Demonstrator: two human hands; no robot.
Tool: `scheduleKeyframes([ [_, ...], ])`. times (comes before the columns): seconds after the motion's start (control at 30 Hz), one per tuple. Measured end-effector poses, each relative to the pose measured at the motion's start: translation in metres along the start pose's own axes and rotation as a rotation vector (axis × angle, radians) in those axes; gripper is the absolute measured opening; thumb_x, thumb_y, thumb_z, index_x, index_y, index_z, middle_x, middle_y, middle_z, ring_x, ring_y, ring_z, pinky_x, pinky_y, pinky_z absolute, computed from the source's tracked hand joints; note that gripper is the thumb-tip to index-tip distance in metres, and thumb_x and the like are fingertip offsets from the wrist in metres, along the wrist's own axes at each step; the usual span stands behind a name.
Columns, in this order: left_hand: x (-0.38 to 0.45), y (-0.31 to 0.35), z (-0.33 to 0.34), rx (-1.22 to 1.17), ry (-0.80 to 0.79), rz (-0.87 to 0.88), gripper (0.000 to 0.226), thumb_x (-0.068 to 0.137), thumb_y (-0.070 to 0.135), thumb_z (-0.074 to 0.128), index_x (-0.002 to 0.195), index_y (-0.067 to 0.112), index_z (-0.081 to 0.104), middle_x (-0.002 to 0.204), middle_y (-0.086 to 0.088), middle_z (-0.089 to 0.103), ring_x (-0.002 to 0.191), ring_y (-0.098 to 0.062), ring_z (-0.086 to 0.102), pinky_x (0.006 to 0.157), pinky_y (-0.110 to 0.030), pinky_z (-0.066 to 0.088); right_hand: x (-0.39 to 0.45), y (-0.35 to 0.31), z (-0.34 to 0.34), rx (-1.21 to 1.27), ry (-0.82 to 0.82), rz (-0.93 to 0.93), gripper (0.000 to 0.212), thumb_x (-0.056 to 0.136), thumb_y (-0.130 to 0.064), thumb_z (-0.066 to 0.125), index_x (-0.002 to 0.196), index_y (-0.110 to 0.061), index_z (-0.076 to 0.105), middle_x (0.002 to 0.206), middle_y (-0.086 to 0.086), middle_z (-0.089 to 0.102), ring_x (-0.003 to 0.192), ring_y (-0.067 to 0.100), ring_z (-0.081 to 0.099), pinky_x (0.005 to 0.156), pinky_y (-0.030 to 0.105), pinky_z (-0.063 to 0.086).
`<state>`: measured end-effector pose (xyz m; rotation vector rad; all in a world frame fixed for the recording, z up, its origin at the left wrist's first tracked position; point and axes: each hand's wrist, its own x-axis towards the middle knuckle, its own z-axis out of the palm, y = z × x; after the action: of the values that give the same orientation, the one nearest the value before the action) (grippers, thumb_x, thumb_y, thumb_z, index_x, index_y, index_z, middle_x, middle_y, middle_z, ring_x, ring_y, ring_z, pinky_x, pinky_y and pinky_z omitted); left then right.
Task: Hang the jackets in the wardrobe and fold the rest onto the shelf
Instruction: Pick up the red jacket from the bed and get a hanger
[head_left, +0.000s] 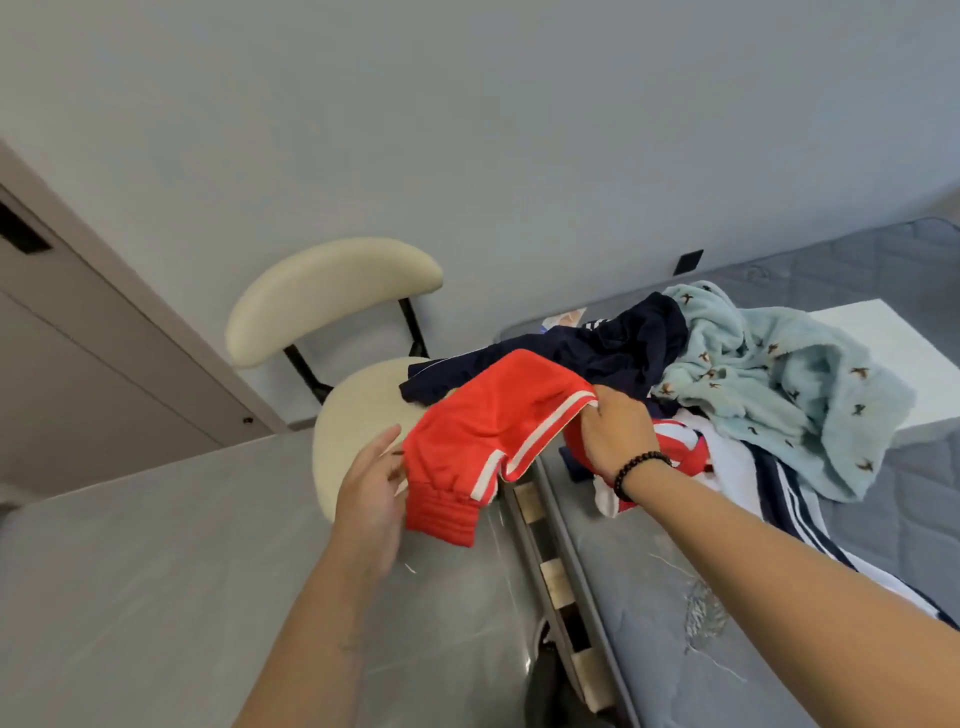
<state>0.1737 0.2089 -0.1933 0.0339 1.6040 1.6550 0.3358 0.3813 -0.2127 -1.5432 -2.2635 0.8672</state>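
Both forearms are stretched forward from the lower edge of the view. The right hand (615, 431), a dark bead bracelet (638, 470) on its wrist, is clenched on a white-striped edge of the red garment (485, 436), which is held up in the air between the chair (343, 415) and the bed (649, 613). The left hand (371, 493) is held edge-on just beside the garment's ribbed cuff, its fingers straight and loose; whether they touch the cloth cannot be told. The garment is smooth, bright red and trimmed with white stripes; its full shape is hidden in its own folds. On the bed's grey quilted mattress a pile is heaped: a navy piece (597, 353) with white stripes, a fluffy pale blue piece (769, 379) with small dark motifs, and red and white cloth partly hidden behind the right wrist. The cream padded chair has a curved backrest on black struts. A grey table (156, 561) is cut off at the lower left.
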Motion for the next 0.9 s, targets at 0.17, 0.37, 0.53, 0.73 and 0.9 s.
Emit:
scheduleKeyframes([
  [0.17, -0.033, -0.025, -0.033, 0.330, -0.108, -0.167, 0.058, 0.089, -0.004, 0.055, 0.142, 0.009, 0.038, 0.131, -0.006, 0.051, 0.114, -0.016, 0.052, 0.096, -0.029, 0.043, -0.039, -0.079, -0.010, 0.129, 0.005, -0.133, 0.036, 0.095, -0.011, 0.037, 0.059, -0.013, 0.034, 0.062, 0.003, 0.046, 0.063, 0.024, 0.042, 0.055, 0.035, 0.025],
  [0.37, -0.055, -0.050, -0.038, 0.578, -0.337, -0.255, 0.066, 0.086, 0.015, 0.069, 0.144, 0.014, 0.037, 0.139, -0.004, 0.049, 0.121, -0.015, 0.053, 0.088, -0.024, 0.044, -0.069, -0.158, -0.025, 0.428, -0.080, -0.227, 0.038, 0.093, -0.011, 0.038, 0.055, -0.016, 0.032, 0.053, 0.003, 0.039, 0.053, 0.019, 0.037, 0.055, 0.027, 0.028],
  [0.53, -0.060, -0.054, -0.039, 0.601, -0.333, -0.065, 0.072, 0.076, 0.026, 0.080, 0.137, 0.025, 0.040, 0.125, 0.015, 0.054, 0.116, -0.006, 0.054, 0.098, -0.026, 0.046, -0.081, -0.215, -0.031, 0.634, -0.304, -0.253, 0.022, 0.092, -0.011, 0.033, 0.077, -0.013, 0.049, 0.068, 0.013, 0.048, 0.063, 0.026, 0.048, 0.061, 0.041, 0.046],
  [0.73, -0.053, -0.045, -0.054, 0.725, 0.145, 0.060, 0.043, 0.086, 0.063, 0.051, 0.118, 0.035, 0.057, 0.118, 0.001, 0.066, 0.109, -0.022, 0.063, 0.096, -0.038, 0.050, -0.081, -0.268, -0.029, 0.849, -0.494, -0.305, 0.020, 0.090, -0.004, 0.037, 0.082, -0.010, 0.054, 0.071, 0.016, 0.052, 0.057, 0.028, 0.057, 0.065, 0.039, 0.054],
  [0.9, -0.074, -0.006, -0.079, 0.471, 0.472, 0.352, 0.023, 0.096, 0.010, 0.056, 0.118, 0.008, 0.063, 0.113, 0.003, 0.065, 0.106, -0.013, 0.061, 0.078, -0.003, 0.041, -0.069, -0.273, 0.003, 0.860, -0.664, -0.235, 0.029, 0.095, -0.009, 0.041, 0.099, 0.014, 0.059, 0.094, 0.033, 0.065, 0.083, 0.038, 0.068, 0.070, 0.045, 0.060],
])
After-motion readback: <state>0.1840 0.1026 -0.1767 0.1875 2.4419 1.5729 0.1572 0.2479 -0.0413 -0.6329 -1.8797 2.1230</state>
